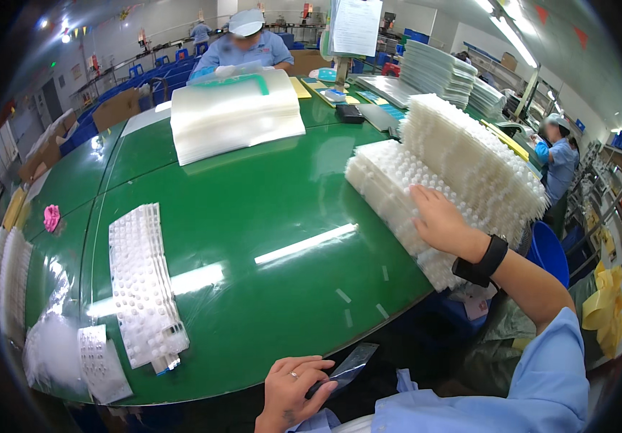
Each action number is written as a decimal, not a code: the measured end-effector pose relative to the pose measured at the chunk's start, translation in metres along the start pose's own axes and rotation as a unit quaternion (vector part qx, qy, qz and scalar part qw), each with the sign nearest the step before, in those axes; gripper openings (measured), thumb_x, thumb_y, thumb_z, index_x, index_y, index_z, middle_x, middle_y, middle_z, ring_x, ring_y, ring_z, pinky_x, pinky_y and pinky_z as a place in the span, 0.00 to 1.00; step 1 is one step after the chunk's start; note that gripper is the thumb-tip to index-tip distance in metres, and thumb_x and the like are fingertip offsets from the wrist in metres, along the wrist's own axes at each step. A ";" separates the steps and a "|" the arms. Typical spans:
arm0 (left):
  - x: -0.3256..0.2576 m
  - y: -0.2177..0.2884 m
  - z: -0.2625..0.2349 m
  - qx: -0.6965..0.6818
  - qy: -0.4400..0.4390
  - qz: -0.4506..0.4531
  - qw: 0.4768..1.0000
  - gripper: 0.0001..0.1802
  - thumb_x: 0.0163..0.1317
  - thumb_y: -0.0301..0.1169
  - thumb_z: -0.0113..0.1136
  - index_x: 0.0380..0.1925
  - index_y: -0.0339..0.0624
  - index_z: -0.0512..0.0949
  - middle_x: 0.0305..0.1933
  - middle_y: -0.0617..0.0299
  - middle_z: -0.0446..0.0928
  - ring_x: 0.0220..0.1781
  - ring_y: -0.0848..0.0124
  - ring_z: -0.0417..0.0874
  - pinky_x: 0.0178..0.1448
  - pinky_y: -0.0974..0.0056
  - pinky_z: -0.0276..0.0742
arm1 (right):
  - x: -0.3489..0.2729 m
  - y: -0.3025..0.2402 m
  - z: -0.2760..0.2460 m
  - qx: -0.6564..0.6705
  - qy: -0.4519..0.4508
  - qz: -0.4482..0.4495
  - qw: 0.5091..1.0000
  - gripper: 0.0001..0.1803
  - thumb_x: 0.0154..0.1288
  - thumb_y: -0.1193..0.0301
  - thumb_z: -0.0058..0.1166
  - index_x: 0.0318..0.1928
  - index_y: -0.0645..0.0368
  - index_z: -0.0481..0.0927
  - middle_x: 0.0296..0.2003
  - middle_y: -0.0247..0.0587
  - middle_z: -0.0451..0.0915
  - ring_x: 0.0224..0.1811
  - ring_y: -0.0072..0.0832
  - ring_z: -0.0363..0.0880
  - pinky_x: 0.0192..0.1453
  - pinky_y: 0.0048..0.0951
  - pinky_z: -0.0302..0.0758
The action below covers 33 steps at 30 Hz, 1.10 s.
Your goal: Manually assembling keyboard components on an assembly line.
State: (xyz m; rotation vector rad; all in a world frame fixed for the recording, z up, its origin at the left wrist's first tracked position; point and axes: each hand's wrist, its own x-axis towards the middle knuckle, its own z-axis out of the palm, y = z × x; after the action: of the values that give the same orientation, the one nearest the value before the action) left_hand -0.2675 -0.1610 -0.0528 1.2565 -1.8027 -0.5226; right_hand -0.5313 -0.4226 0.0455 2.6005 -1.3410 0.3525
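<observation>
My left hand is at the table's near edge, its fingers curled around a dark-handled tool with a flat, see-through, blade-like end. Its exact kind I cannot make out. On the right, my right hand lies with fingers stretched out on a stack of white, bumpy plastic sheets. A taller stack of the same sheets leans just behind it. Away to the left, a narrow pile of white dotted strips lies on the green table.
A thick stack of pale sheets lies at the far side, before a person in blue. Clear trays are piled at the far right. A pink item and clear bags are on the left. A blue bin stands beside the table.
</observation>
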 end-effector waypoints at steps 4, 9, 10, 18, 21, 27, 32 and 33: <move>-0.010 -0.006 -0.011 -0.005 0.012 -0.018 1.000 0.09 0.54 0.36 0.67 0.24 0.46 0.78 0.44 0.65 0.84 0.50 0.64 0.83 0.53 0.58 0.71 | 0.012 0.002 0.017 -0.018 -0.119 -0.013 0.993 0.30 0.64 0.74 0.46 0.66 0.72 0.59 0.65 0.64 0.62 0.69 0.53 0.59 0.74 0.44 0.53; -0.022 0.020 -0.044 -0.026 0.065 -0.029 0.997 0.07 0.56 0.34 0.67 0.32 0.46 0.82 0.39 0.64 0.84 0.43 0.63 0.84 0.49 0.59 0.76 | -0.039 -0.051 -0.057 -0.102 -0.002 -0.062 0.993 0.38 0.56 0.75 0.56 0.67 0.68 0.59 0.66 0.62 0.59 0.69 0.56 0.56 0.73 0.50 0.51; -0.029 0.022 -0.055 -0.009 0.071 -0.058 0.996 0.07 0.56 0.33 0.67 0.34 0.46 0.82 0.38 0.63 0.84 0.41 0.63 0.84 0.48 0.60 0.77 | -0.047 -0.079 -0.072 0.014 -0.003 -0.082 0.997 0.33 0.55 0.76 0.58 0.63 0.66 0.65 0.63 0.59 0.65 0.65 0.54 0.62 0.70 0.49 0.56; -0.145 -0.026 -0.279 0.540 0.446 -0.250 0.668 0.11 0.68 0.34 0.53 0.38 0.36 0.78 0.36 0.53 0.81 0.36 0.63 0.81 0.42 0.61 0.74 | -0.072 -0.202 -0.122 0.495 0.006 -0.391 0.776 0.06 0.59 0.75 0.54 0.36 0.59 0.82 0.38 0.46 0.84 0.43 0.44 0.83 0.47 0.46 0.77; -0.184 -0.070 -0.353 0.626 0.371 -0.341 0.595 0.12 0.65 0.33 0.56 0.44 0.38 0.78 0.43 0.49 0.81 0.46 0.51 0.81 0.50 0.53 0.74 | -0.086 -0.232 -0.111 0.581 0.120 -0.368 0.716 0.09 0.58 0.73 0.53 0.38 0.59 0.83 0.37 0.43 0.84 0.40 0.39 0.83 0.45 0.41 0.78; -0.139 -0.071 -0.304 0.481 0.215 -0.262 0.808 0.25 0.57 0.29 0.62 0.55 0.36 0.72 0.59 0.45 0.74 0.64 0.50 0.71 0.67 0.55 0.64 | -0.097 -0.259 -0.103 0.677 0.178 -0.283 0.656 0.11 0.56 0.72 0.52 0.37 0.65 0.83 0.37 0.44 0.82 0.36 0.33 0.82 0.36 0.28 0.77; -0.028 -0.044 -0.191 0.381 0.016 -0.122 0.916 0.28 0.52 0.31 0.68 0.54 0.35 0.72 0.62 0.45 0.72 0.64 0.48 0.71 0.66 0.55 0.66 | -0.100 -0.274 -0.100 0.667 0.196 -0.294 0.655 0.11 0.52 0.72 0.54 0.34 0.67 0.81 0.31 0.42 0.79 0.32 0.32 0.78 0.35 0.28 0.76; -0.023 -0.052 -0.185 0.373 0.008 -0.132 0.918 0.28 0.52 0.31 0.68 0.54 0.35 0.72 0.61 0.45 0.73 0.63 0.48 0.72 0.65 0.55 0.68 | -0.099 -0.273 -0.101 0.665 0.184 -0.315 0.652 0.11 0.51 0.72 0.55 0.33 0.67 0.81 0.31 0.41 0.78 0.31 0.32 0.78 0.35 0.28 0.75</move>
State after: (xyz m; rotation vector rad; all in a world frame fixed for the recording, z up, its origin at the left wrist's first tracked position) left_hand -0.0827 -0.1377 0.0008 2.0263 -1.8920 0.0695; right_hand -0.3759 -0.1621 0.0949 3.2764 0.3392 2.2054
